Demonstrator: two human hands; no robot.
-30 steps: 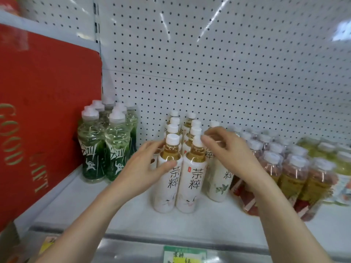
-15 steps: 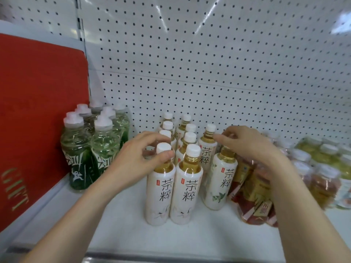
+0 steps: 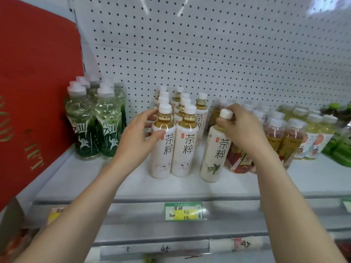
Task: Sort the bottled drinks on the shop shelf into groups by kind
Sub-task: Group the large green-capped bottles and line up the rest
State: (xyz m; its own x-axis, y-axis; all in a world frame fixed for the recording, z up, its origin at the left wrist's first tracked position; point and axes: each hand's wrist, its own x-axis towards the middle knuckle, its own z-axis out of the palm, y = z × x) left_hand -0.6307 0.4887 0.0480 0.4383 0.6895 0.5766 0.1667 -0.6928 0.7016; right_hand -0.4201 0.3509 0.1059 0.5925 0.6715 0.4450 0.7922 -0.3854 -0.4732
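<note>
Two rows of white-labelled tea bottles (image 3: 183, 147) with white caps stand mid-shelf. My left hand (image 3: 137, 138) curls round the neck and shoulder of the front left bottle (image 3: 163, 149). My right hand (image 3: 241, 126) grips the neck of a white green-leaf tea bottle (image 3: 214, 154), which tilts left and stands apart to the right of the rows. Green-labelled clear bottles (image 3: 95, 120) cluster at the left. Amber red-labelled bottles (image 3: 279, 133) stand behind my right hand, partly hidden.
A red board (image 3: 36, 95) walls off the left end. White pegboard (image 3: 209, 54) backs the shelf (image 3: 190, 186). Pale green drinks (image 3: 313, 133) and green packs (image 3: 340, 149) stand at the far right. Price tags (image 3: 183, 211) hang on the shelf's front rail.
My right hand has drawn the green-leaf bottle forward and to the right, away from the white rows. My left hand stays at the front left bottle. The camera has pulled back and down.
</note>
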